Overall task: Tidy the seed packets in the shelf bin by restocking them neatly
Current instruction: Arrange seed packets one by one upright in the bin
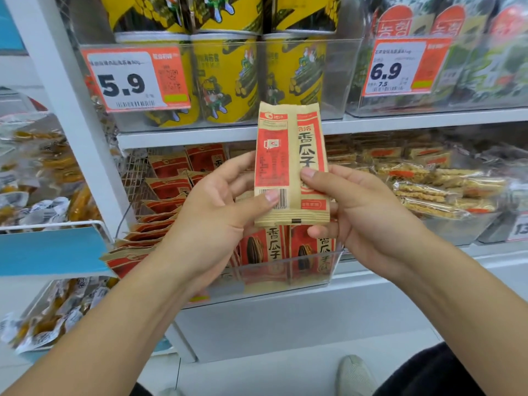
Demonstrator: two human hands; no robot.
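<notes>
We are facing a white metal shelf unit (71,110) stocked with snacks. Taking the clear plastic bin (285,277) on its lower shelf as our landmark: it is rectangular and glossy, and flat tan-and-red paper seed packets (263,248) are standing upright against its front wall, while more of them are lying slanted and overlapping toward its left rear. Above the bin, yellow cylindrical canisters (225,78) are sitting behind an orange-and-white price tag (134,78). To the right of the bin, crinkly transparent bags of golden snack bars (428,190) are piled. Directly above the bin's front wall, we are holding one flat rectangular tan paper seed packet (291,164) upright, printed back toward us. Our left hand (217,221) is pinching its lower left edge, thumb over the barcode; our right hand (363,212) is gripping its right edge, thumb on the face.
</notes>
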